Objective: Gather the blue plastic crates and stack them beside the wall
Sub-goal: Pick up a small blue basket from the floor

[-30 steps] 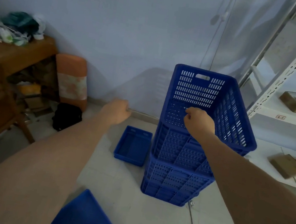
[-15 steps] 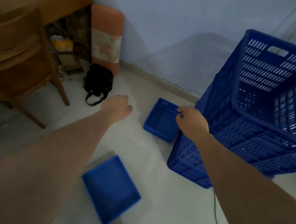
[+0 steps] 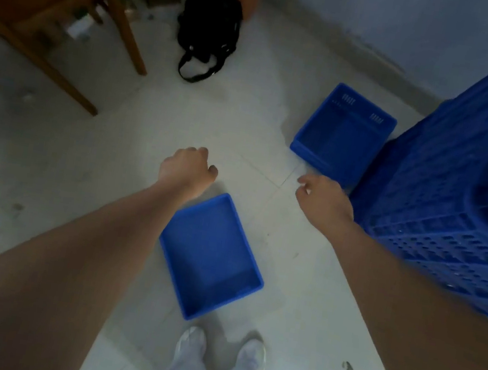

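The near shallow blue crate (image 3: 210, 256) lies open side up on the floor (image 3: 111, 164) just ahead of the feet, a second shallow crate (image 3: 343, 133) sits farther right against the tall crate stack (image 3: 464, 200) by the wall (image 3: 421, 27). Both hands are empty, left hand (image 3: 188, 166) loosely curled, right hand (image 3: 323, 197) half open. Best take the near crate by its two long rims, level, and nest it with its twin before stacking.
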A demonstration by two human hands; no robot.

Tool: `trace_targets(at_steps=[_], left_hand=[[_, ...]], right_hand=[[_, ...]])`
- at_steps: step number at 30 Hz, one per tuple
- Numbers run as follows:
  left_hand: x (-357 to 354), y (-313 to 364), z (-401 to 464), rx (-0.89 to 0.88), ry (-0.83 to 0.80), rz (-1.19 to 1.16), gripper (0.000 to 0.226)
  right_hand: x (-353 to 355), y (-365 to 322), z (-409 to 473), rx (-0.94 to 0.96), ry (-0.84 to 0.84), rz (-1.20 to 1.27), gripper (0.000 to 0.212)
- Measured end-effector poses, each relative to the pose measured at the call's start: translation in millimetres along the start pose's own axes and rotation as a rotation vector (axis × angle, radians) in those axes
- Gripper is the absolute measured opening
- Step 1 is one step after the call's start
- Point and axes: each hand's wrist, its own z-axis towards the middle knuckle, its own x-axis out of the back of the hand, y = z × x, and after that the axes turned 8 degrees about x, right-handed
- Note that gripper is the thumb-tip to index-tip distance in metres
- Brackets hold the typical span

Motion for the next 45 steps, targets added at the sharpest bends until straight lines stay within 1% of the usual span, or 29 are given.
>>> trace_targets(at_steps=[6, 10, 14, 18, 23, 27, 30, 34, 36, 38, 39, 41, 42, 43, 44, 45], left_hand=[[-126, -37, 31, 0.131, -0.034, -0.032, 0.042], [-200, -61, 38, 0.206, -0.092, -0.078, 0.041], [-264, -84, 43, 0.282, -0.102, -0.114, 0.039], [-318, -108, 52, 0.35, -0.115, -0.134, 0.04], [-376, -134, 66, 0.393, -0.072, -0.05, 0.043], [-411, -152, 76, 0.458, -0.015, -0.007, 0.045], [-432, -160, 81, 0.576, 0.013, -0.03, 0.05], [-454, -163, 86, 0.782, -0.101, -0.288, 0.062], [-462, -164, 90, 0.836, -0.091, -0.373, 0.062], [-465, -168, 96, 0.881, -0.05, -0.439, 0.053], [-465, -170, 98, 0.91, -0.054, -0.472, 0.047], [-462, -173, 101, 0.93, -0.082, -0.484, 0.04], [-459, -173, 102, 0.916, -0.081, -0.481, 0.037], [-454, -171, 100, 0.899, -0.073, -0.49, 0.034], [-448, -169, 99, 0.882, -0.062, -0.508, 0.03], [-440, -166, 97, 0.862, -0.044, -0.524, 0.026]], right_hand=[[-128, 29, 38, 0.02, -0.101, 0.048, 0.04], [-204, 50, 50, 0.015, -0.163, 0.046, 0.042], [-265, 70, 59, -0.011, -0.213, 0.05, 0.042], [-315, 91, 68, -0.021, -0.211, 0.064, 0.044], [-373, 113, 85, -0.036, -0.218, 0.044, 0.046], [-408, 125, 102, -0.038, -0.241, 0.009, 0.048], [-432, 132, 111, -0.05, -0.262, -0.005, 0.045], [-453, 139, 114, -0.069, -0.303, 0.013, 0.038], [-461, 141, 114, -0.057, -0.322, 0.019, 0.028], [-468, 144, 116, -0.066, -0.316, -0.012, 0.012], [-469, 145, 117, -0.074, -0.307, -0.032, 0.015], [-465, 144, 118, -0.083, -0.302, -0.049, 0.035], [-461, 144, 117, -0.083, -0.309, -0.052, 0.04], [-456, 144, 115, -0.09, -0.322, -0.064, 0.04], [-449, 143, 112, -0.085, -0.319, -0.072, 0.034], [-441, 142, 110, -0.099, -0.314, -0.069, 0.022]])
